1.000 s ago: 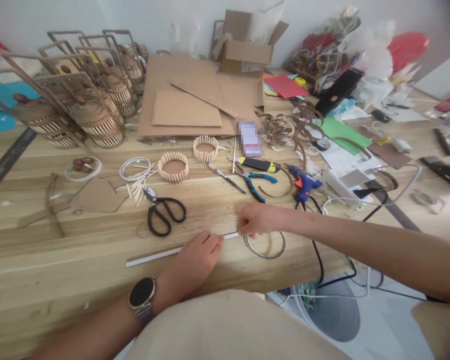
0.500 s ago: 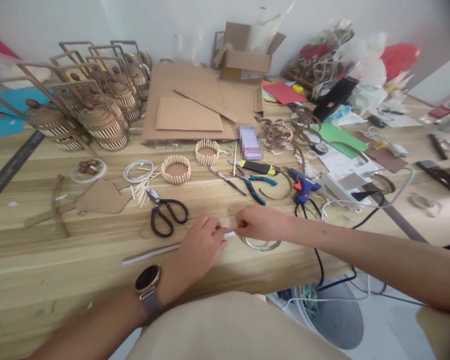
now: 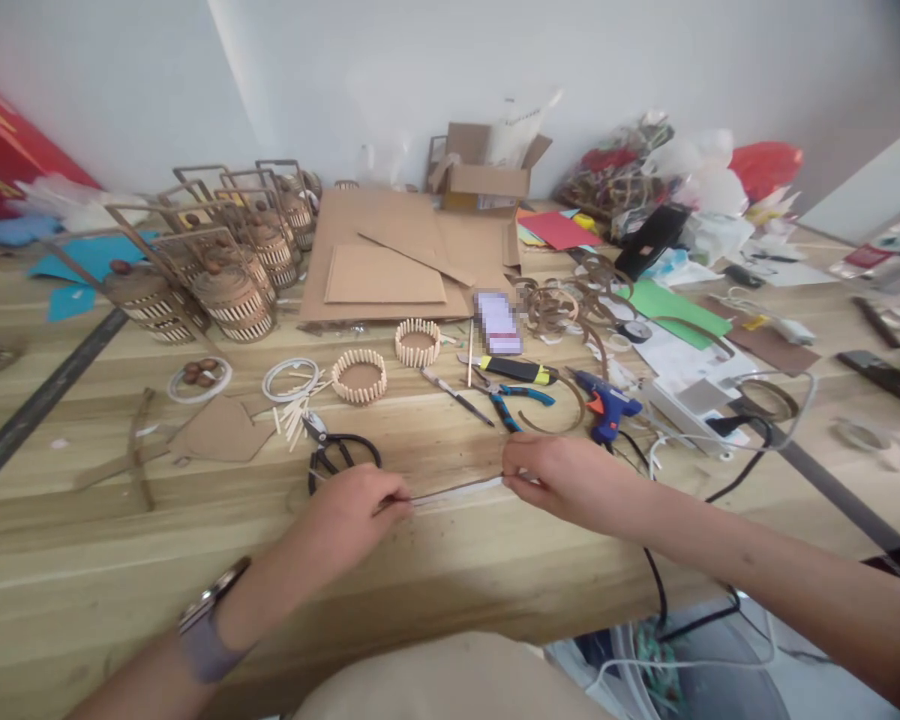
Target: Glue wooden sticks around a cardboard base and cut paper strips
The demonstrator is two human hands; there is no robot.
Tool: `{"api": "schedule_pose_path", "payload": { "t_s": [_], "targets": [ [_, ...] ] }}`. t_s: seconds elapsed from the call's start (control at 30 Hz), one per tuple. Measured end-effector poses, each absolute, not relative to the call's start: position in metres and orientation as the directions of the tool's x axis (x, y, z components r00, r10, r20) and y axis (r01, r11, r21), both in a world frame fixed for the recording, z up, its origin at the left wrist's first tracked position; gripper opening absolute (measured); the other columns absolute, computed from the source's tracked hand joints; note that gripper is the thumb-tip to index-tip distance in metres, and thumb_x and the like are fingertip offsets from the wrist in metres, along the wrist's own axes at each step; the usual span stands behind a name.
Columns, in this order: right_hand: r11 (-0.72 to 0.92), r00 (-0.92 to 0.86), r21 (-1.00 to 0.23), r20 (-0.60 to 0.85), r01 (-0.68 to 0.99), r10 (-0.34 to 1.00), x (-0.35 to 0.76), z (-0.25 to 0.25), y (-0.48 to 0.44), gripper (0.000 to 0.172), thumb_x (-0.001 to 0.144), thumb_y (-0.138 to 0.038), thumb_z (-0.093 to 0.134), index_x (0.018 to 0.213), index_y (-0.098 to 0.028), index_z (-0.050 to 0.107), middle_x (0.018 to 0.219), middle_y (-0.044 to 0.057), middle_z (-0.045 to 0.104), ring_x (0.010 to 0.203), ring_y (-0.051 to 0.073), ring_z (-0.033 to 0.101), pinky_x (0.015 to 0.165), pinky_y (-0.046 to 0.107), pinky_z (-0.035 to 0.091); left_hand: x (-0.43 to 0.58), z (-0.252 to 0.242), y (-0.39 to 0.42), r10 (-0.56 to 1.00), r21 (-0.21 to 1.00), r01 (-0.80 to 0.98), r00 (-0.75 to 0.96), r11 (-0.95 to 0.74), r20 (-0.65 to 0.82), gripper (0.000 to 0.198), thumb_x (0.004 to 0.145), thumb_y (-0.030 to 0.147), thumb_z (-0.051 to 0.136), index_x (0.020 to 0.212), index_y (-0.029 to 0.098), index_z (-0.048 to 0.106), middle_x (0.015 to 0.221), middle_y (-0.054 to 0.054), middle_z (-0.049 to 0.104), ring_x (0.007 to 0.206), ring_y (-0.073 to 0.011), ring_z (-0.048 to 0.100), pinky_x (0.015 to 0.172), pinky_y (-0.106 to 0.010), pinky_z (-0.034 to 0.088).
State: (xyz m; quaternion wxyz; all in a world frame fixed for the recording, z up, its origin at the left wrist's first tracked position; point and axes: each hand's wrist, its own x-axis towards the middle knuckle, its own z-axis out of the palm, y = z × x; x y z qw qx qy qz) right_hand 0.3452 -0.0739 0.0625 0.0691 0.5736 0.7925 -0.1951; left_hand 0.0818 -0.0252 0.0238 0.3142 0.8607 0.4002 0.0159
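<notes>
A thin brown strip with a white side [image 3: 457, 491] is stretched between my hands above the table. My left hand [image 3: 352, 515] pinches one end, fingers closed. Farther right, my right hand [image 3: 562, 475] grips the other end between thumb and fingers. Black-handled scissors [image 3: 345, 455] lie just beyond my left hand, partly covered by it. Blue-handled pliers [image 3: 525, 396] and a blue glue gun [image 3: 607, 405] rest past my right hand.
Two rings of short wooden sticks [image 3: 359, 377] stand mid-table near loose sticks [image 3: 292, 420] and white rings [image 3: 290, 380]. Lantern-like stick baskets [image 3: 232, 300] crowd the back left, beside cardboard sheets [image 3: 386, 275]. Black cables [image 3: 652, 580] hang over the front edge above a bin [image 3: 720, 670].
My hands have moved apart, left hand leftward and right hand rightward, exposing more of the strip between them. The view has tilted up, so the table things sit lower.
</notes>
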Motion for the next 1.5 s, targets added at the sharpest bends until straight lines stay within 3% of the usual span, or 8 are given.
{"api": "schedule_pose_path", "payload": {
  "t_s": [0.2, 0.43, 0.67, 0.8, 0.93, 1.03, 1.27, 1.5],
  "targets": [
    [0.093, -0.115, -0.107, -0.224, 0.99, 0.968, 0.379, 0.068, -0.054, 0.021, 0.092, -0.026, 0.047, 0.083, -0.019, 0.064, 0.094, 0.007, 0.07, 0.087, 0.022, 0.067, 0.069, 0.027, 0.043, 0.039, 0.035, 0.01, 0.802, 0.429, 0.779, 0.569, -0.456, -0.181, 0.026, 0.091, 0.031, 0.047, 0.085, 0.023, 0.071, 0.081, -0.003, 0.073, 0.078, -0.0225, 0.066, 0.067, -0.03, 0.046],
    [-0.057, 0.064, 0.073, -0.09, 0.996, 0.994, 0.348, 0.086, -0.005, 0.03, 0.096, -0.028, 0.039, 0.093, -0.016, 0.067, 0.103, 0.013, 0.07, 0.089, 0.025, 0.069, 0.063, 0.027, 0.044, 0.035, 0.046, 0.081, 0.884, 0.156, 0.874, 0.433, -0.46, 0.178, 0.035, 0.096, 0.032, 0.039, 0.088, 0.018, 0.071, 0.093, -0.007, 0.07, 0.089, -0.0219, 0.063, 0.08, -0.03, 0.046],
    [-0.061, 0.067, 0.124, -0.043, 0.99, 0.997, 0.299, 0.069, 0.047, 0.029, 0.092, -0.008, 0.042, 0.109, -0.009, 0.066, 0.107, 0.022, 0.067, 0.093, 0.027, 0.071, 0.07, 0.031, 0.053, 0.048, 0.025, 0.142, 0.916, 0.067, 0.926, 0.354, -0.372, 0.187, 0.028, 0.092, 0.023, 0.046, 0.087, 0.013, 0.072, 0.095, -0.017, 0.071, 0.093, -0.0293, 0.064, 0.082, -0.037, 0.047],
    [-0.019, 0.029, 0.137, -0.072, 0.99, 0.997, 0.287, 0.055, 0.047, 0.032, 0.091, -0.003, 0.04, 0.109, -0.007, 0.066, 0.107, 0.023, 0.067, 0.091, 0.027, 0.072, 0.07, 0.033, 0.056, 0.043, 0.005, 0.139, 0.916, 0.092, 0.918, 0.369, -0.385, 0.157, 0.023, 0.089, 0.018, 0.05, 0.1, 0.015, 0.07, 0.101, -0.016, 0.072, 0.098, -0.0296, 0.064, 0.083, -0.038, 0.047],
    [0.01, 0.005, 0.142, -0.101, 0.99, 0.995, 0.285, 0.047, 0.041, 0.032, 0.089, 0.0, 0.04, 0.105, -0.006, 0.067, 0.106, 0.023, 0.068, 0.092, 0.029, 0.072, 0.071, 0.034, 0.057, 0.037, -0.003, 0.124, 0.909, 0.181, 0.892, 0.397, -0.414, 0.126, 0.039, 0.091, 0.017, 0.048, 0.129, 0.015, 0.058, 0.11, -0.017, 0.071, 0.1, -0.0299, 0.065, 0.082, -0.038, 0.048],
    [0.04, -0.024, 0.131, -0.119, 0.991, 0.993, 0.283, 0.043, 0.036, 0.032, 0.087, 0.001, 0.042, 0.105, -0.007, 0.067, 0.104, 0.022, 0.069, 0.092, 0.029, 0.072, 0.071, 0.034, 0.057, 0.035, -0.003, 0.115, 0.89, 0.28, 0.846, 0.446, -0.453, 0.093, 0.045, 0.092, 0.019, 0.045, 0.136, 0.018, 0.053, 0.11, -0.014, 0.072, 0.097, -0.0274, 0.067, 0.08, -0.035, 0.048],
    [0.094, -0.079, 0.075, -0.181, 0.993, 0.98, 0.27, 0.04, 0.022, 0.027, 0.091, -0.01, 0.045, 0.101, -0.01, 0.071, 0.103, 0.02, 0.071, 0.09, 0.03, 0.072, 0.072, 0.035, 0.057, 0.029, -0.003, 0.113, 0.8, 0.508, 0.7, 0.599, -0.502, -0.035, 0.038, 0.084, 0.021, 0.047, 0.115, 0.019, 0.068, 0.092, -0.004, 0.076, 0.076, -0.0173, 0.067, 0.068, -0.025, 0.049],
    [0.117, -0.11, 0.022, -0.216, 0.993, 0.97, 0.255, 0.043, 0.019, 0.028, 0.093, -0.017, 0.046, 0.1, -0.01, 0.072, 0.104, 0.019, 0.072, 0.092, 0.03, 0.072, 0.073, 0.035, 0.056, 0.035, -0.006, 0.109, 0.725, 0.585, 0.621, 0.684, -0.522, -0.079, 0.048, 0.072, 0.008, 0.048, 0.115, 0.018, 0.068, 0.092, -0.003, 0.077, 0.081, -0.017, 0.07, 0.072, -0.025, 0.052]
  ]
}}
